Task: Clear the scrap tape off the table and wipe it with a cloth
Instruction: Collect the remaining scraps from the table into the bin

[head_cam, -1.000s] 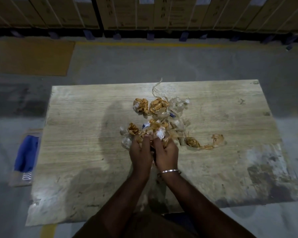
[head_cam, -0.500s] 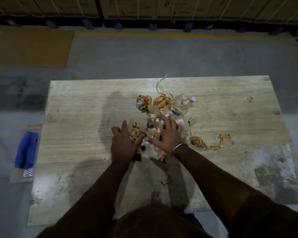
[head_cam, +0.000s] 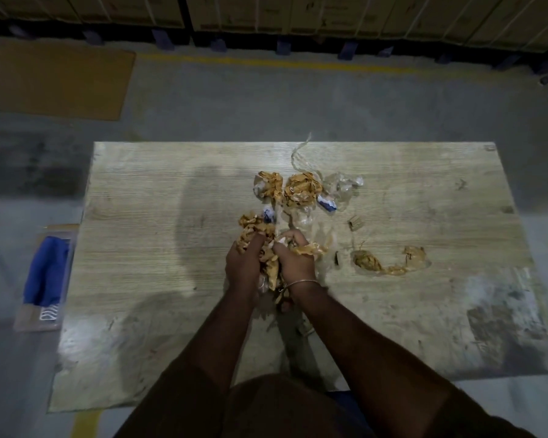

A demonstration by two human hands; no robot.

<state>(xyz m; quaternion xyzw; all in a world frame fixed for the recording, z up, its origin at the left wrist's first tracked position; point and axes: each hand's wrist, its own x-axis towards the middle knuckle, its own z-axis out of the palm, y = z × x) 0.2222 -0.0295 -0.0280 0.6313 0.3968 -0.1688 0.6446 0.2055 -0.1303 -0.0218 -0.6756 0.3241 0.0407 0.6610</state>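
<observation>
- Spreading across most of the view, the table (head_cam: 146, 248) is a pale wood-grain board, scuffed and smeared white and dark at its near right corner.
- Behind it runs a grey concrete floor (head_cam: 266, 99) with a yellow line, a flat brown sheet (head_cam: 54, 80) at far left, and a row of strapped cartons (head_cam: 298, 11) along the back.
- The scrap tape (head_cam: 301, 189) lies in a loose heap at the table's middle: crumpled tan wads mixed with clear, glossy film and a thin pale strand curling toward the far edge.
- A blue cloth (head_cam: 46, 270) lies on a board on the floor, just beside the table's left edge.
- A separate flattened tan strip (head_cam: 389, 260) lies right of the heap.
- The left hand (head_cam: 244, 267) and right hand (head_cam: 296, 263), a thin metal bangle (head_cam: 301, 283) at its wrist, meet at the heap's near side, fingers curled around bunched tape.
</observation>
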